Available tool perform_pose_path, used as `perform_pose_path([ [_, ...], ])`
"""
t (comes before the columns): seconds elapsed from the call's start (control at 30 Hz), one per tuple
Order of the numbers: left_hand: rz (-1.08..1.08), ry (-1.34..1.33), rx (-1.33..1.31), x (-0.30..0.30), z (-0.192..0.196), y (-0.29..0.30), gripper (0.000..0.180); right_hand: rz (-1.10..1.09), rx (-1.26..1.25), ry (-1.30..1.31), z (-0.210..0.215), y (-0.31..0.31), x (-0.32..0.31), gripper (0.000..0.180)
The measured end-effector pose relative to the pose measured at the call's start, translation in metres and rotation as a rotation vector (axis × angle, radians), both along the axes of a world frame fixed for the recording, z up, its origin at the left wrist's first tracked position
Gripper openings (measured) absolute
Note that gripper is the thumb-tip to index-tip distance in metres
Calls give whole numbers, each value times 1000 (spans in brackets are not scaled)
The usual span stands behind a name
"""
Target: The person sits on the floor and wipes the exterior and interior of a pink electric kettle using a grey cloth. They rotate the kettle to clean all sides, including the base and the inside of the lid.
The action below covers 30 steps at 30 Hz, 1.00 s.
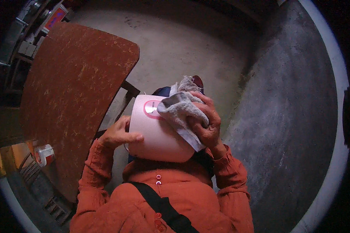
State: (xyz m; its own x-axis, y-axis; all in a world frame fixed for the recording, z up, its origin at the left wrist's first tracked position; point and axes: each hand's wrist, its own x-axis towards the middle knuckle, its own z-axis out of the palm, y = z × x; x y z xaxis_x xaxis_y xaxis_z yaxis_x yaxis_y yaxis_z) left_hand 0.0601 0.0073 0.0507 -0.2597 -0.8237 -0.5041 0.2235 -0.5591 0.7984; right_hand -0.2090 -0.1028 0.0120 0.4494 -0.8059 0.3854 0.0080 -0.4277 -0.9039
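A pink, rounded appliance [159, 139] that looks like a small rice cooker lies on its side against my lap. An oval panel with a darker pink border marks its upper face. My left hand [122, 134] grips its left edge, thumb lying on the pink wall and fingers mostly hidden behind. Bunched in my right hand [208, 120] is a greyish-white cloth [181, 110] with a frayed end, pressed on the right part of the pink surface. Part of the cloth hangs down along that side.
A worn reddish-brown table [77, 77] stands close on my left. On its near left edge sits a white and red container [46, 155]. A wooden chair [31, 174] is at the lower left. To my right rises a grey wall [291, 128]; concrete floor [182, 42] stretches ahead.
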Motion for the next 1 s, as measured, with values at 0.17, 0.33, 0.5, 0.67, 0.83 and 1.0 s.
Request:
perform_pose_path([
  [0.17,-170,-8,-117,11,-4,12,60,-99,859,-362,-52,7,8,41],
  [0.33,-211,-181,-115,24,9,8,63,-198,891,-280,-72,17,12,38],
  [0.5,396,-109,-64,-9,-6,7,58,-183,601,-322,-34,25,24,33],
  [0.67,411,-166,-203,-28,-9,8,50,-69,23,49,11,-8,14,26],
  [0.83,269,-187,-312,-32,-32,25,53,58,359,152,-12,-44,12,27],
  [1.0,40,-250,-421,-24,-41,32,63,150,791,256,-52,-60,-9,30],
])
